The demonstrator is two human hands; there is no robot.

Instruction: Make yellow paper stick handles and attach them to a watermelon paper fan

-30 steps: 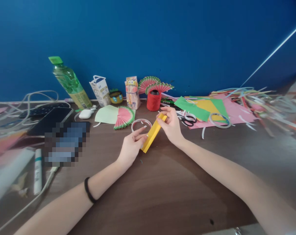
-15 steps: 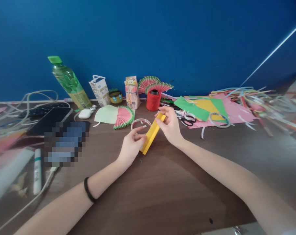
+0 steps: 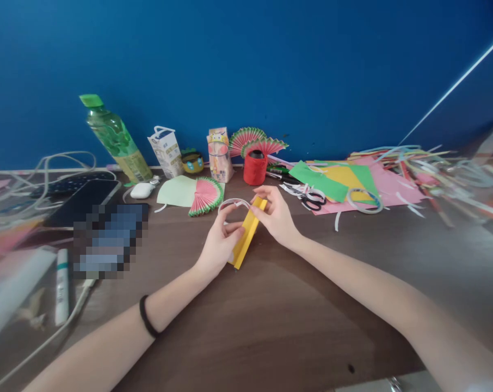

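Observation:
A folded yellow paper strip [image 3: 246, 235] stands on edge over the brown table [image 3: 271, 326], held between both hands. My left hand [image 3: 219, 242] pinches its near end, fingers closed against the paper. My right hand [image 3: 274, 216] grips the far end between thumb and fingers. A roll of clear tape [image 3: 231, 204] lies just behind my left fingers. A black band circles my left wrist.
A pink-and-green paper fan [image 3: 206, 195], a red thread spool [image 3: 255, 167], small cartons and a green bottle [image 3: 115, 139] line the back. Scissors [image 3: 312, 199], coloured sheets [image 3: 344, 182] and paper strips lie right. Phones, cables and a glue stick [image 3: 61, 286] lie left.
Both hands have shifted the yellow strip slightly left and nearer, and turned it more on edge. My right hand moved down-left along its far end.

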